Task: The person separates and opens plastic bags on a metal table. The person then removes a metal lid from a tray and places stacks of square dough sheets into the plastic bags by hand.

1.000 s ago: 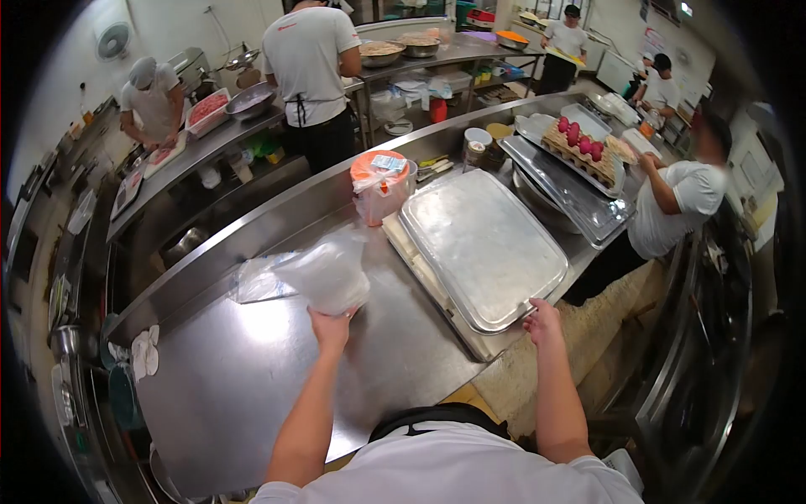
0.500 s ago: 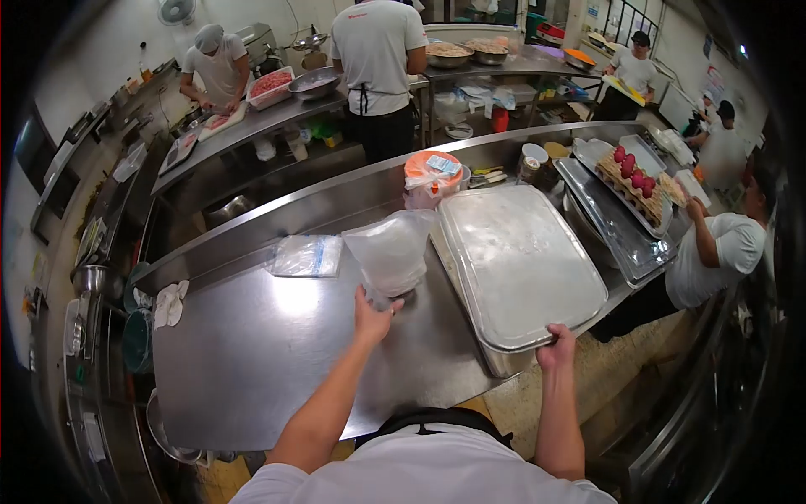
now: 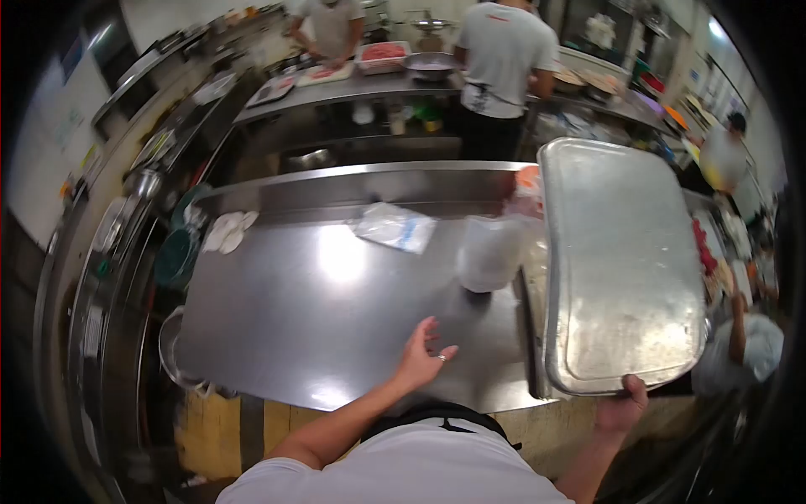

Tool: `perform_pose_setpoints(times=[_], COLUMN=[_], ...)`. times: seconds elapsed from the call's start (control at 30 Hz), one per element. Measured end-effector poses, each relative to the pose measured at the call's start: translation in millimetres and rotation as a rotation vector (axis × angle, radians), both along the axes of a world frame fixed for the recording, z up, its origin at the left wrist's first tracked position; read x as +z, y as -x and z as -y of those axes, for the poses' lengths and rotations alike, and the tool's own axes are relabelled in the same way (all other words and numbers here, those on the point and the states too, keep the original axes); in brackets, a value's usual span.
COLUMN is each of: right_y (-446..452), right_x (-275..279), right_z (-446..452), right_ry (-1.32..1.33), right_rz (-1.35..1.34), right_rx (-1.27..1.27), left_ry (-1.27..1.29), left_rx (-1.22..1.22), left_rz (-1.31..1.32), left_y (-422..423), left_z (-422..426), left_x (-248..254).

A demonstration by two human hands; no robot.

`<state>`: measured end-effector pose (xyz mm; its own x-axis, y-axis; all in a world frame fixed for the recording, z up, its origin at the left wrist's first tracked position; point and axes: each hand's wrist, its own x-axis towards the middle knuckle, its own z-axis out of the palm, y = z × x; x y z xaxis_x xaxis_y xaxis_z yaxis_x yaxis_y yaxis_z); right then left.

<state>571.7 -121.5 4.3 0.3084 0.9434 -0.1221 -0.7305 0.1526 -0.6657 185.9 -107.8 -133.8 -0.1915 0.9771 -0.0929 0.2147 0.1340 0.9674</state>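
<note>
My right hand (image 3: 621, 407) grips the near edge of a large rectangular metal tray (image 3: 625, 269), thumb on top. The tray looks raised at the right side of the steel table (image 3: 277, 311). Under its left side, part of another metal pan (image 3: 537, 370) shows; whatever is inside is hidden. My left hand (image 3: 424, 357) hovers over the table, fingers apart and slightly curled, holding nothing; a ring is on one finger. Beyond it stands a cloudy plastic bag (image 3: 489, 252), apart from my fingers. A flat pack of clear plastic (image 3: 395, 227) lies farther back.
A crumpled white cloth (image 3: 229, 231) lies at the table's back left corner. An orange-topped container (image 3: 527, 181) is partly hidden behind the tray. Co-workers stand at the back counter (image 3: 378, 86), with a tub of raw meat (image 3: 383, 55), and another person (image 3: 747, 344) is at right.
My left hand has let go of the plastic bag and drawn back toward me. My right hand has lifted the tray off the pan beneath. The view has swung left.
</note>
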Motion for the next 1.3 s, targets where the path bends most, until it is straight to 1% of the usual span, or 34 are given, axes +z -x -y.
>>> perform_pose_setpoints(times=[0.07,0.17,0.27,0.37,0.43,0.47,0.5,0.57,0.6,0.67,0.7,0.73,0.77,0.83,0.9,0.97,1.0,1.07,1.13,1.17,1.23,1.27,1.3], right_y=[12.0,32.2,141.1,252.4,328.4,371.3,414.6,492.7,532.8,596.4,622.3,651.0,675.7,711.5,746.1,741.0,736.8,726.7,707.2,692.9,658.1,637.9,617.9], right_x=[12.5,10.0,50.7,67.1,67.8,71.2,74.6,72.2,56.1,64.3,81.2,73.7,65.2,69.5,35.3,47.4,50.6,25.9,-3.7,-17.8,-50.5,-65.6,-78.7], right_z=[-8.9,-33.7,-53.2,-55.7,-56.1,-51.6,-44.7,-29.4,-24.0,10.5,38.9,61.0,81.0,113.1,142.5,162.0,169.5,170.1,160.6,151.4,133.0,120.7,109.2], right_ry=[-0.013,-0.154,-0.149,-0.112,-0.111,-0.158,-0.205,-0.162,-0.294,-0.474,-0.52,-0.519,-0.511,-0.723,-1.074,-1.095,-1.106,-1.033,-0.953,-0.909,-0.777,-0.667,-0.555], right_rz=[0.07,0.108,0.143,0.223,0.31,0.338,0.365,0.523,0.601,0.796,0.919,0.902,0.885,1.121,0.826,0.91,0.952,0.953,0.967,0.98,1.031,1.099,1.161], right_rx=[0.059,0.322,0.43,0.539,0.579,0.643,0.705,0.814,0.814,0.898,0.983,1.049,1.114,1.234,1.239,1.394,1.471,1.53,1.564,1.566,1.465,1.466,1.461], left_ry=[-0.03,-0.08,-0.099,-0.201,-0.356,-0.426,-0.441,-0.465,-0.41,-0.303,-0.25,-0.149,-0.14,-0.13,-0.056,-0.169,-0.323,-0.52,-0.587,-0.542,-0.435,-0.515,-0.535], left_rx=[0.009,0.099,0.233,0.496,0.617,0.671,0.637,0.56,0.574,0.671,0.714,0.764,0.832,0.947,1.151,1.25,1.246,1.331,1.485,1.54,1.639,1.651,1.655], left_rz=[0.013,0.107,0.22,0.137,-0.142,-0.285,-0.371,-0.54,-0.583,-0.634,-0.658,-0.552,-0.382,-0.037,-0.118,-0.132,-0.102,0.109,0.484,0.577,0.765,0.842,0.9], left_y=[13.6,46.3,90.0,141.7,178.6,192.4,201.7,221.8,231.2,257.2,273.7,294.5,306.3,332.7,356.5,383.5,410.0,446.3,470.6,475.1,481.0,490.7,494.9], left_z=[13.8,37.6,70.8,116.0,152.7,168.3,180.6,202.1,204.7,203.8,204.1,204.3,212.3,230.8,245.3,268.9,282.0,292.8,292.5,293.0,290.3,288.8,287.8], left_x=[24.6,31.2,32.9,35.4,45.7,53.6,70.6,109.2,112.8,111.6,105.7,87.0,86.3,88.3,97.5,80.9,45.4,2.3,-14.9,-16.4,-20.2,-40.8,-50.9])
